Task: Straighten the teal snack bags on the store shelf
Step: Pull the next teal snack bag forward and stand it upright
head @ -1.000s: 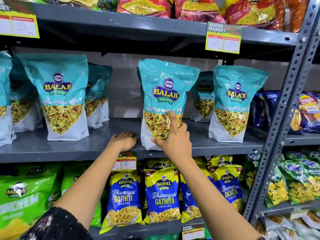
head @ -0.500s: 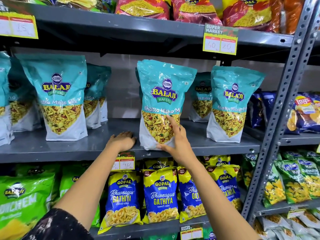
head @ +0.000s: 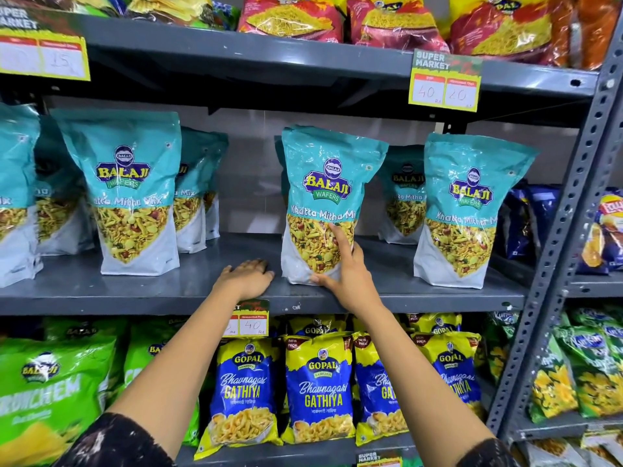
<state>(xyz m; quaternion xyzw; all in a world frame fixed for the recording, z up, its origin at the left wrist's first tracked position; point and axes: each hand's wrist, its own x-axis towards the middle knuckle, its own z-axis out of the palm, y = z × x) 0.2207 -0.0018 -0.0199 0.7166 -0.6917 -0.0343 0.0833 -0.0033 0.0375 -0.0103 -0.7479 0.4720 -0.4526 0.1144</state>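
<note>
Left hand [head: 245, 277] flat, palm down; right hand [head: 347, 271] cupped, fingers spread.

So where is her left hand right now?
The left hand lies palm down on the grey middle shelf, near its front edge, just left of the teal bag that the right hand holds, above a price tag.

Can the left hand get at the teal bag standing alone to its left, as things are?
Probably yes. The left hand rests flat on the bare shelf, holding nothing, and only open shelf lies between it and that teal bag. The right hand is busy on the middle bag.
</note>
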